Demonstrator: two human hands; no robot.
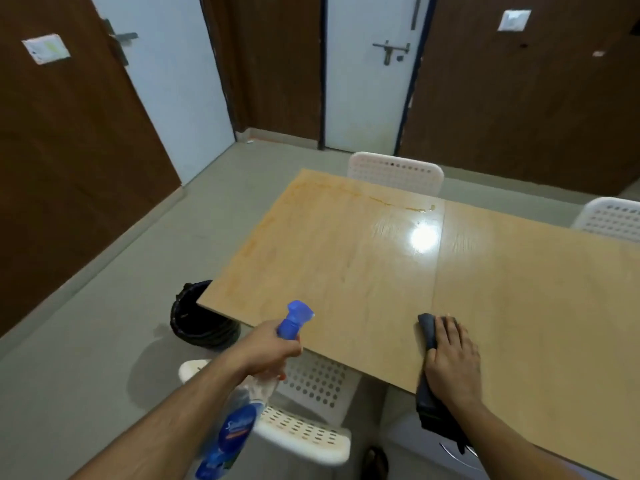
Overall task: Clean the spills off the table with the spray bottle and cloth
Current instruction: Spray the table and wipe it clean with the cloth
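Glossy wooden tabletop (pixel 346 258) carries an orange spill streak (pixel 391 201) near its far edge. Left hand (pixel 266 348) is closed round the neck of the spray bottle (pixel 239 420), probably light, rigid plastic best held there. Right hand (pixel 452 358) presses flat, fingers extended, on the soft, limp dark cloth (pixel 429 330) at the near edge.

White chairs (pixel 395 172), black bin (pixel 194 317)

Glossy wood-grain table (pixel 346 258); dark cloth (pixel 427 329); clear plastic spray bottle (pixel 242 410).
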